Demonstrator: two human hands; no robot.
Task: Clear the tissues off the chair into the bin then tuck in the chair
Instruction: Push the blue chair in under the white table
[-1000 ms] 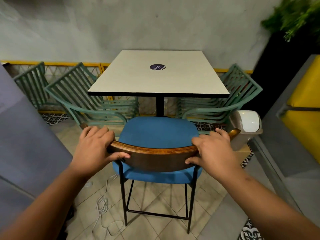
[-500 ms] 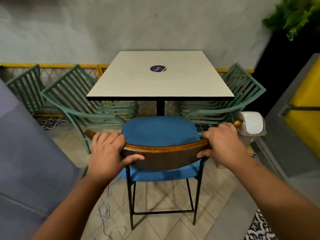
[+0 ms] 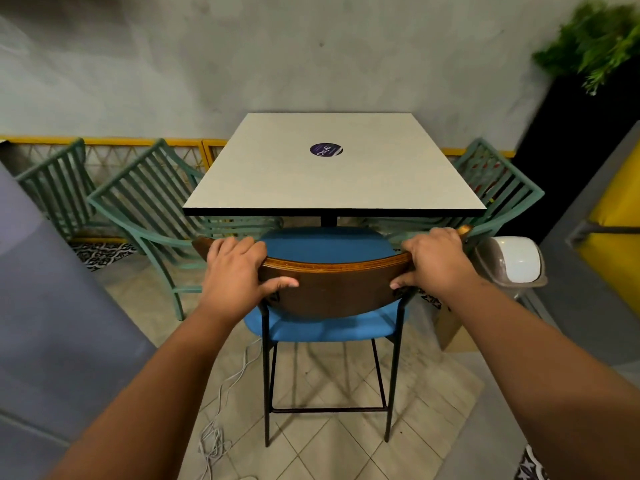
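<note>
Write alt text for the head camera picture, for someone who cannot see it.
Two hands, left hand and right hand, grip the wooden backrest of a blue-seated chair facing a square table. No tissues show on the seat; a bin stands to the right.

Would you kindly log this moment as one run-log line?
step: tucking chair | left hand: gripping backrest | right hand: gripping backrest | blue seat: no tissues, front at table edge

A café or eatery seating corner; a small square bench (image 3: 332, 174) with a round logo sticker (image 3: 326, 149); slatted green chairs (image 3: 149, 202); patterned floor tiles (image 3: 100, 252); planter greenery (image 3: 595, 39).
</note>
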